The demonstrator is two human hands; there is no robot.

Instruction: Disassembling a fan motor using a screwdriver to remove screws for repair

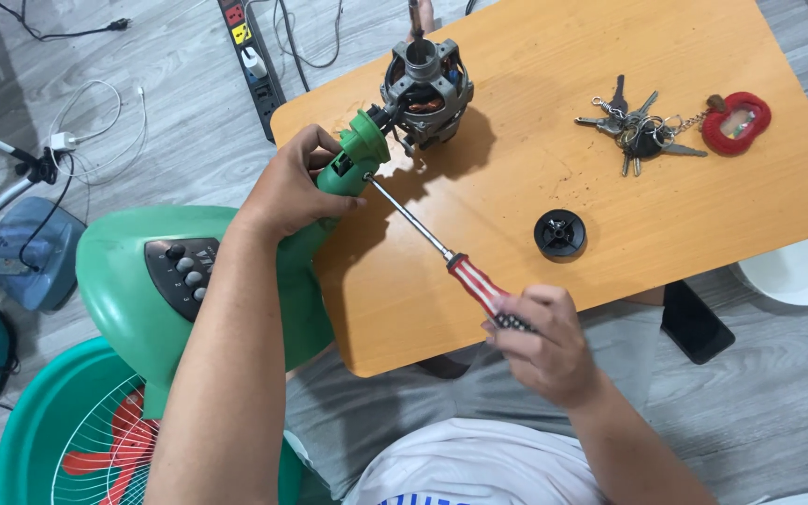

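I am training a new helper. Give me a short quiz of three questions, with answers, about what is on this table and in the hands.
1. True or false: the right hand holds the screwdriver.
2. What does the left hand grip?
3. Which lies nearest the black knob: A keys, B motor, C power strip?

Key
1. True.
2. The green fan neck, below the motor.
3. A, the keys.

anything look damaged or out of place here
The grey metal fan motor sits bare on the wooden table, its casing off. The green plastic fan stand leans tilted against the table edge. Nothing looks spilled.
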